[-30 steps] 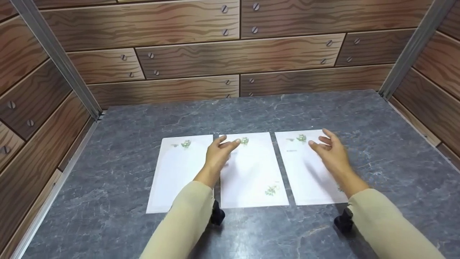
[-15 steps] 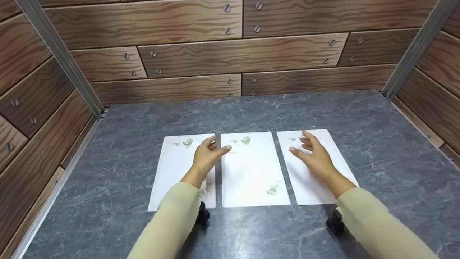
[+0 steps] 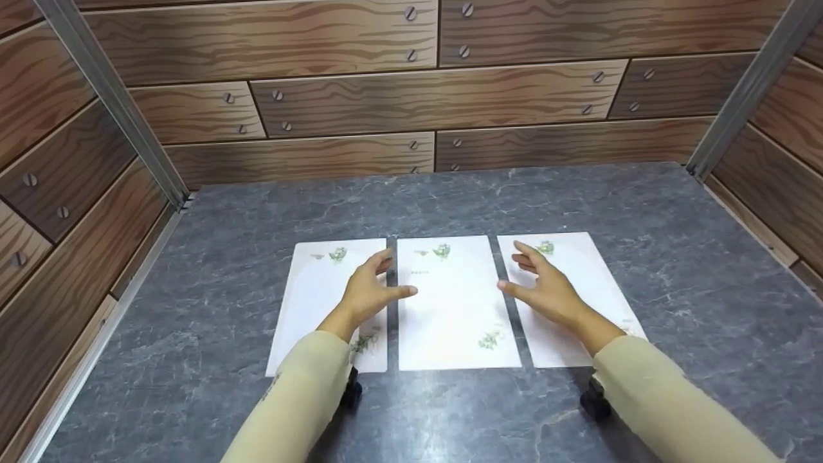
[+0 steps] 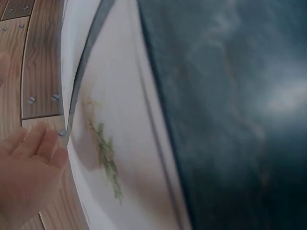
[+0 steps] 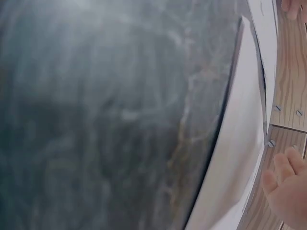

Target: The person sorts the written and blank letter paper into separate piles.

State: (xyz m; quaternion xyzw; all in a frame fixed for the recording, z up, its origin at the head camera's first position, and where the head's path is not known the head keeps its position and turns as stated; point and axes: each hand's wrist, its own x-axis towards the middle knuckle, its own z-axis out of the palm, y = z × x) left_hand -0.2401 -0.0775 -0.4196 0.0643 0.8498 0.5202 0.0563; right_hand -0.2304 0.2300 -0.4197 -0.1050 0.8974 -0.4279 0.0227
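Observation:
Three white stationery sheets with small green plant prints lie side by side on the table in the head view: a left sheet [image 3: 308,302], a middle sheet [image 3: 450,308] and a right sheet [image 3: 591,283]. My left hand [image 3: 368,290] is over the left sheet's right edge, its thumb overlapping the middle sheet. My right hand [image 3: 546,289] is over the right sheet, thumb toward the gap beside the middle sheet. Both hands hold nothing, with palms facing each other and thumbs spread. The left wrist view shows the left hand's relaxed fingers [image 4: 38,141] beyond a sheet with a green sprig.
The table [image 3: 257,212] has a dark grey marbled top. Walls patterned as wood planks [image 3: 360,103] stand behind it and on both sides, with grey metal posts [image 3: 122,109] at the back corners. A black wrist device [image 3: 595,400] sits under each sleeve.
My right hand has moved left from the right sheet's outer side toward the middle sheet. My left hand has shifted left off most of the middle sheet. The sheets stay in place.

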